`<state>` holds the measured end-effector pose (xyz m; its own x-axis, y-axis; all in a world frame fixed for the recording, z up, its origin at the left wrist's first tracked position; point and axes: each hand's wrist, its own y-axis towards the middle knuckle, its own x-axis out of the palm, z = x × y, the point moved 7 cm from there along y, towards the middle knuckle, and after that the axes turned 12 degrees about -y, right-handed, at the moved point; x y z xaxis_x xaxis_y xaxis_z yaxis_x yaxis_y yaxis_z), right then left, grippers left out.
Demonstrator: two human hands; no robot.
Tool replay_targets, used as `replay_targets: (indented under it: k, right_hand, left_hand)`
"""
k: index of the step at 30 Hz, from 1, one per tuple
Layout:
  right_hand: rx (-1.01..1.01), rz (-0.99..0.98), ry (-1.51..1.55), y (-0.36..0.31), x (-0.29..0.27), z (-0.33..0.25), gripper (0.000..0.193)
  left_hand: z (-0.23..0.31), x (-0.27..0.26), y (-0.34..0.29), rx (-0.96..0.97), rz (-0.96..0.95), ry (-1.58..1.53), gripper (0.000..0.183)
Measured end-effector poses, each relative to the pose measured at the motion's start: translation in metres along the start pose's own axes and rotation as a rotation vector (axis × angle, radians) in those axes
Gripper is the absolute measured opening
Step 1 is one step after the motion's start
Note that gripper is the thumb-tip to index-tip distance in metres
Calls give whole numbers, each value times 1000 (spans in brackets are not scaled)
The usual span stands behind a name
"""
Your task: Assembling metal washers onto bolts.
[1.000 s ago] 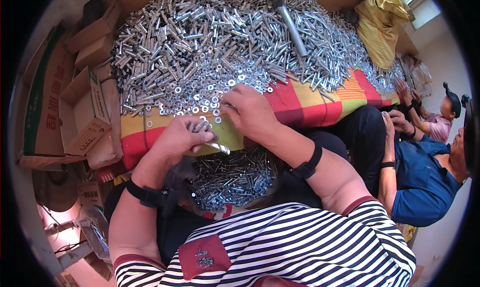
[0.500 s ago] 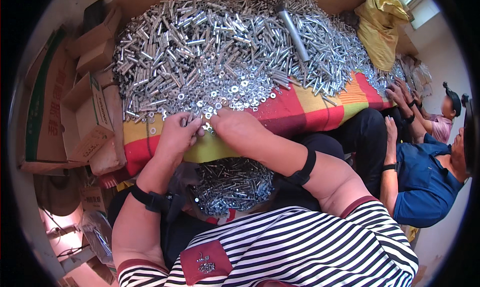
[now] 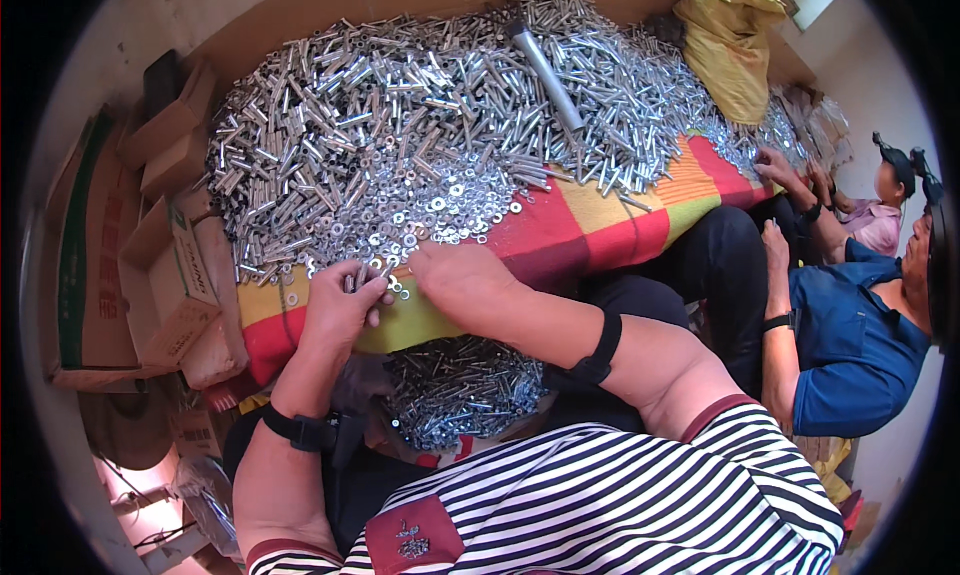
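Observation:
My left hand (image 3: 345,297) is at the front edge of the metal pile, its thumb and fingers closed round a slim silver bolt (image 3: 362,275), perhaps more than one. Close by on its right, my right hand (image 3: 460,280) is bent over the cloth edge with curled fingers. The back of that hand hides its fingertips and anything in them. Loose washers (image 3: 440,203) lie just beyond both hands, and a few rest between them. Behind the washers is a wide heap of silver metal sleeves and bolts (image 3: 350,105).
A checked cloth (image 3: 560,230) lies under the heap. A grey tube (image 3: 548,80) rests on top. Open cardboard boxes (image 3: 165,285) stand at left. Below the cloth edge is a container of bolts (image 3: 465,390). A co-worker in blue (image 3: 850,345) sits at right, near a yellow sack (image 3: 730,45).
The view has shifted, so the left and middle of the scene sit lower in the picture. My hands stay close together at the washers, with little visible change in their grip.

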<state>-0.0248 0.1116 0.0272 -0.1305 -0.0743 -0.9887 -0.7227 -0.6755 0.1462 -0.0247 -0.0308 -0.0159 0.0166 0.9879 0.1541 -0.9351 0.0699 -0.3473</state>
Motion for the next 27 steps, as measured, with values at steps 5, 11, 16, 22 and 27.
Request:
replay_targets:
  k: [5, 11, 16, 22, 27]
  right_hand:
    - [432, -31, 1200, -9, 13, 44, 12]
    - [566, -120, 1633, -21, 29, 53, 8]
    - [562, -141, 1830, -18, 28, 52, 10]
    - [549, -91, 1742, -13, 21, 60, 12]
    - [584, -121, 1435, -3, 23, 74, 15]
  left_hand:
    - [-5, 15, 8, 53, -85, 105, 7]
    - [-1, 42, 12, 115, -228, 54, 8]
    - [6, 44, 16, 173, -215, 51, 8]
    - [23, 46, 16, 226, -235, 135, 11]
    - [23, 38, 23, 236, -212, -50, 12]
